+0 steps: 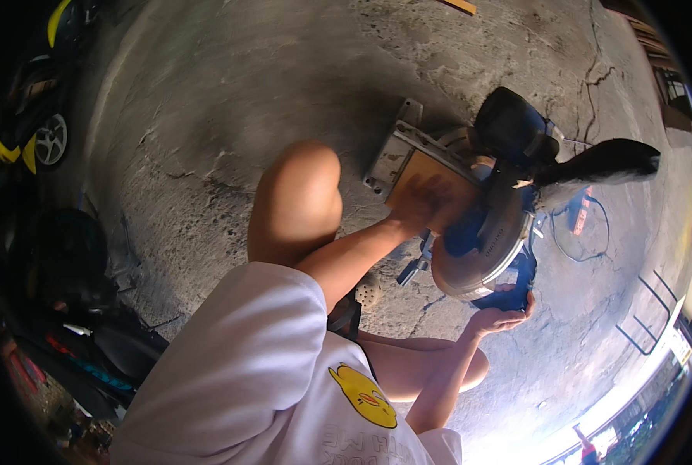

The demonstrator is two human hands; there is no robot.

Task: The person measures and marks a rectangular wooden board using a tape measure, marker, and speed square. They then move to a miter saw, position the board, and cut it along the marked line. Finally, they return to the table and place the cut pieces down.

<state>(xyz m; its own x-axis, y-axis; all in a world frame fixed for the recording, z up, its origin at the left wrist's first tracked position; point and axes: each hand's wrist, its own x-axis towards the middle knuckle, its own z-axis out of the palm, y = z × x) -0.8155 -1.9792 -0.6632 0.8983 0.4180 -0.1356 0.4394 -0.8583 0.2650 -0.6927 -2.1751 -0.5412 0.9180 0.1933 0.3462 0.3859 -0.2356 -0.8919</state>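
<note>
A miter saw (509,124) with a dark motor housing and blue parts stands on the floor in front of me. A flat wooden board (416,164) lies on its metal base, beside the blade guard. My left hand (427,200) rests on that board with its fingers spread, slightly blurred. My right hand (501,316) is lower right, its fingers curled around the saw's handle (520,275); part of the grip is hidden by the fingers.
I am low on cracked concrete (206,85). A motorbike (75,302) and a yellow-black wheeled vehicle (32,139) are at left. A red tool (578,209) with a cable and a metal rack (644,318) lie at right. A wooden strip (458,6) lies far ahead.
</note>
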